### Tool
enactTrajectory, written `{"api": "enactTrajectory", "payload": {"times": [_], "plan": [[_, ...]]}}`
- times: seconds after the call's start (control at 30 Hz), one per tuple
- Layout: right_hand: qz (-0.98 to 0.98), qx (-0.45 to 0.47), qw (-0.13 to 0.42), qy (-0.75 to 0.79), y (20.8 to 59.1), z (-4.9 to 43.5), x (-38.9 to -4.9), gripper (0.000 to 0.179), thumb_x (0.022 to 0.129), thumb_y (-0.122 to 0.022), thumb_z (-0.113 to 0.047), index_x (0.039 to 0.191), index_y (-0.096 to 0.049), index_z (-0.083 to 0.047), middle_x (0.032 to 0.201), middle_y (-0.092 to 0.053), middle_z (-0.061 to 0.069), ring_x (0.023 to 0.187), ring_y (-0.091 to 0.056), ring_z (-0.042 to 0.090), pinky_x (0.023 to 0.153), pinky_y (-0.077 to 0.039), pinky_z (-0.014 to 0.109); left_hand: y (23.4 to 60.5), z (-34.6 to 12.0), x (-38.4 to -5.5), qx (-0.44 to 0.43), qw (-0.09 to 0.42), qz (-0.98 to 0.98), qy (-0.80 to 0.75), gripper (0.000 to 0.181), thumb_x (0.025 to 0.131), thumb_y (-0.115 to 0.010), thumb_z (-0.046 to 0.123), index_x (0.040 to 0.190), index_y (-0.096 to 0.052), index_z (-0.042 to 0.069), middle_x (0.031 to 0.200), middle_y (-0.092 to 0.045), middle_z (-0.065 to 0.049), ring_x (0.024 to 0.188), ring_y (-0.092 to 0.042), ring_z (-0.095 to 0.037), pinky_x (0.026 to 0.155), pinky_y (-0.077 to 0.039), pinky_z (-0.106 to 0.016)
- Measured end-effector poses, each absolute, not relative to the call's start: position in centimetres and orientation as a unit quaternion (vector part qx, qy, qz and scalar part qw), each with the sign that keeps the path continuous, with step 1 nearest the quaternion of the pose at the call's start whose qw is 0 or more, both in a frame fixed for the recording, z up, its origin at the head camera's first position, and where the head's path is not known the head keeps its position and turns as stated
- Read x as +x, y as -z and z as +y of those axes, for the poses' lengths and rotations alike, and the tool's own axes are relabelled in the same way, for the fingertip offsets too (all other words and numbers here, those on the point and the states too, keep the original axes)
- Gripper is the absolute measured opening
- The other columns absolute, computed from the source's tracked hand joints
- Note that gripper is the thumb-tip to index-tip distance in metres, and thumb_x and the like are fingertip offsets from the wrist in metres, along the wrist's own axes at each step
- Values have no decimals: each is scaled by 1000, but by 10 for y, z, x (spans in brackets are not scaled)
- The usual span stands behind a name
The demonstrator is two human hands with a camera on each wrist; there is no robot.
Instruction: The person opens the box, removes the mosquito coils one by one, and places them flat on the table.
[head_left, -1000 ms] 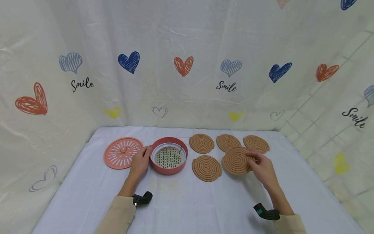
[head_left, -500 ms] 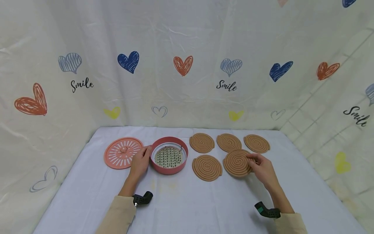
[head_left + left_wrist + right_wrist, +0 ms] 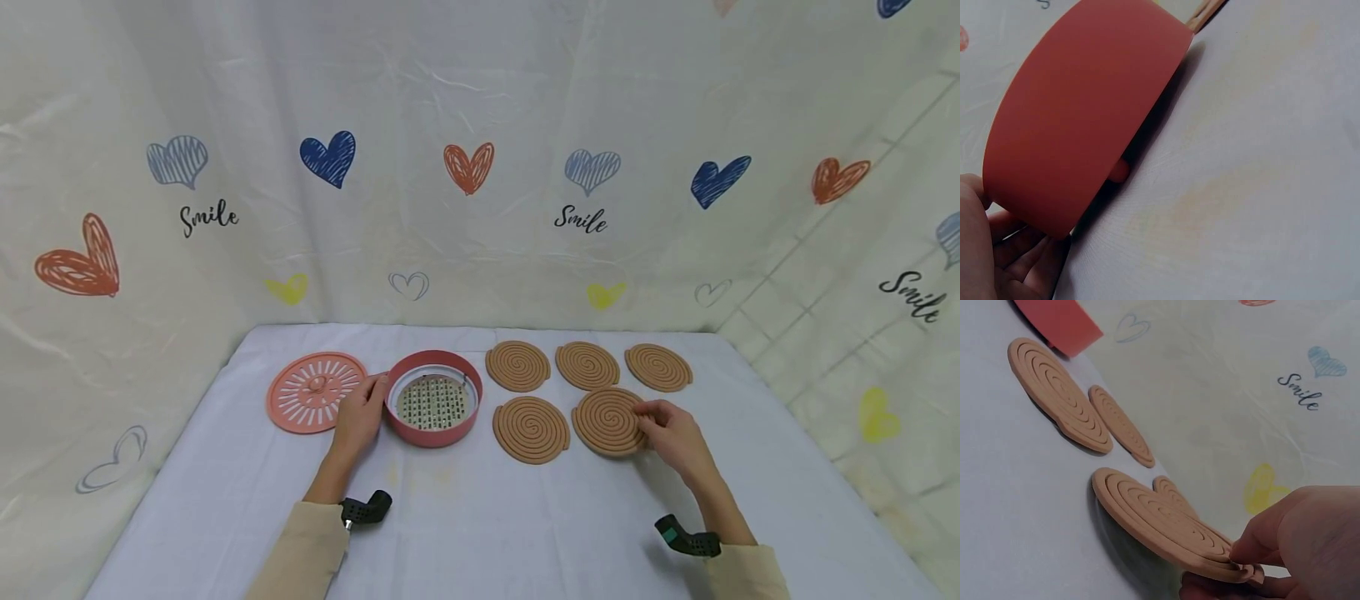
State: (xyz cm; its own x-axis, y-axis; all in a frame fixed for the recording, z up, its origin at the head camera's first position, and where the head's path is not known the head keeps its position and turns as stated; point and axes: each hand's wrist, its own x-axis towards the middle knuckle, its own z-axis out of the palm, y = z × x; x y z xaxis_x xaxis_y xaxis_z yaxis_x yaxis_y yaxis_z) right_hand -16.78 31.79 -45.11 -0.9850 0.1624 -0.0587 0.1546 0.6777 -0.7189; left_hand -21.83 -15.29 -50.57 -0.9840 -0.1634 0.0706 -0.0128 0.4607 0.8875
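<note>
On the left, my left hand grips the side of a round red mosquito coil holder, with a perforated metal plate inside its white inner ring. The left wrist view shows the holder's outer wall and fingers reaching under its edge. My right hand pinches the right edge of a brown spiral mosquito coil. In the right wrist view this coil is tilted, its near part raised over the cloth with a shadow below. Just left of it lies another mosquito coil.
Three more coils lie in a back row: a left coil, a middle coil and a right coil. A slotted pink-orange lid lies left of the holder. White cloth covers the table before a printed curtain.
My right hand has lowered the pinched coil toward the cloth and slightly toward me, uncovering more of the middle back coil. My left hand has stayed on the holder.
</note>
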Motion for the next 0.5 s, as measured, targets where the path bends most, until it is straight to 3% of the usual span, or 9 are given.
{"api": "enactTrajectory", "payload": {"times": [0.5], "plan": [[-940, -87, 11, -330, 452, 324, -168, 32, 97, -54, -14, 122, -59, 5, 111, -68, 26, 76, -65, 18, 60, -54, 28, 505, -153, -219, 57, 64, -847, 524, 57, 103, -40, 56, 139, -58, 15, 139, -63, -9, 134, -55, -28, 111, -46, -50]]}}
